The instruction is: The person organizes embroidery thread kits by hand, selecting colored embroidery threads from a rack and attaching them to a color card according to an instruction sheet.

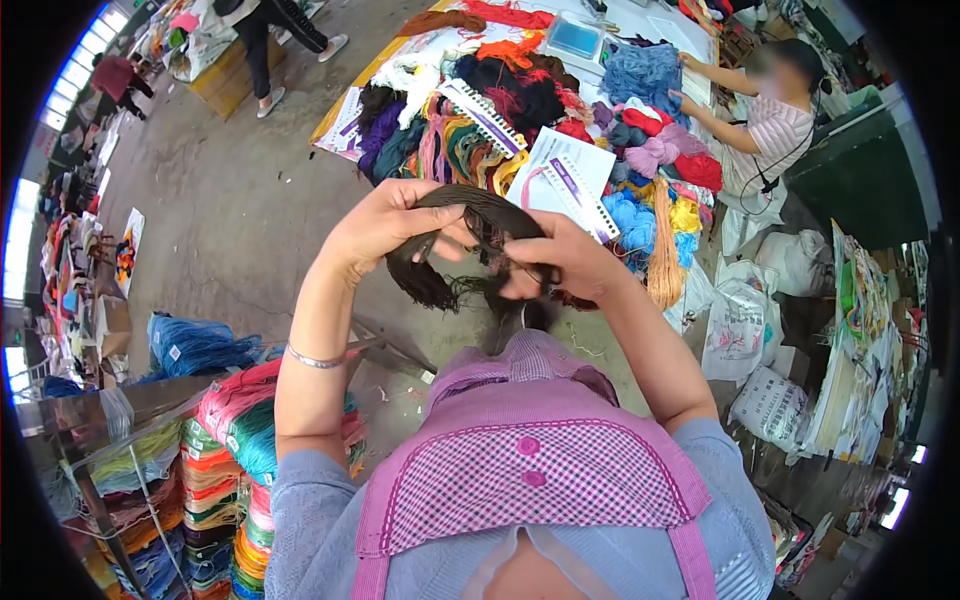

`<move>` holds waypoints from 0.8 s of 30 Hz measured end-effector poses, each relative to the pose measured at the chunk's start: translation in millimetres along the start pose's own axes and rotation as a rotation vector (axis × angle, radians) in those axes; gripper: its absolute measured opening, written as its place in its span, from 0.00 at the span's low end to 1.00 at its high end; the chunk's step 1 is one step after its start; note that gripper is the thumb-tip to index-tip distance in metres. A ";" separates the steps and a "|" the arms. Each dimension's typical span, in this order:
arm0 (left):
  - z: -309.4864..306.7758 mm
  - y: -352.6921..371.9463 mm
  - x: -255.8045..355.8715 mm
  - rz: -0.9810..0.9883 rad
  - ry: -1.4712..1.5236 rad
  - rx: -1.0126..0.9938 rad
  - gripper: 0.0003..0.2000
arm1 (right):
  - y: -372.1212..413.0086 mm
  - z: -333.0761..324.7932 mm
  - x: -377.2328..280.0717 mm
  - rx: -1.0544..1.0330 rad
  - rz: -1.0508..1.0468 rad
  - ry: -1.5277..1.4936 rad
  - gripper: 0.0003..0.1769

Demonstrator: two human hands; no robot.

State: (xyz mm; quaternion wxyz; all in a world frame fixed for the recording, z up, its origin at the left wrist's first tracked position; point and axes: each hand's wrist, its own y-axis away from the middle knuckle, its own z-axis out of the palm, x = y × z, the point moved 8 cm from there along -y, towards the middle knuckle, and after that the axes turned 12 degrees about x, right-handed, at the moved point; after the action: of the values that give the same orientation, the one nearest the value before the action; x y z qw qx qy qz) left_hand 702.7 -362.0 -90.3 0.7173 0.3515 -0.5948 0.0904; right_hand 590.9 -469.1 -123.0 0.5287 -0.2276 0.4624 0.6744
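A dark brown skein of yarn (475,205) arches between my two hands, with loose strands dangling in its middle. My left hand (395,225) grips the skein's left side, thumb over the top and fingers behind it. On the other side, my right hand (560,255) pinches the skein between thumb and fingers; part of those fingers is hidden by yarn. Just beyond my hands, the table holds heaped skeins, among them multicoloured ones (460,150), and printed sheets (565,180) with a purple-labelled punched card.
Across the table (655,20) at right, a co-worker (775,120) handles a blue-grey yarn bundle (642,75). A rack of coloured skeins (215,480) stands at lower left. White sacks (740,310) lie on the right. Other people stand at upper left on the concrete floor (230,220).
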 end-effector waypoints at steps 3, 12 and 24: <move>-13.9 -6.4 -1.3 0.062 -0.206 -0.056 0.09 | 10.1 -6.4 -11.0 0.061 0.062 -0.021 0.10; -22.8 -13.7 -17.6 -0.011 -0.168 -0.049 0.08 | 18.0 -12.6 -11.8 -0.020 0.213 -0.281 0.15; 87.2 4.5 -50.7 0.147 0.161 -0.274 0.43 | 58.3 35.0 -7.2 0.052 -0.004 0.080 0.16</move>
State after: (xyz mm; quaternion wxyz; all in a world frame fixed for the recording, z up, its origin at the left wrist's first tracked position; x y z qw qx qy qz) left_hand 617.4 -397.4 -131.0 0.7953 0.1977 -0.5661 0.0888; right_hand 545.9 -443.2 -78.5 0.5168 -0.2414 0.5000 0.6517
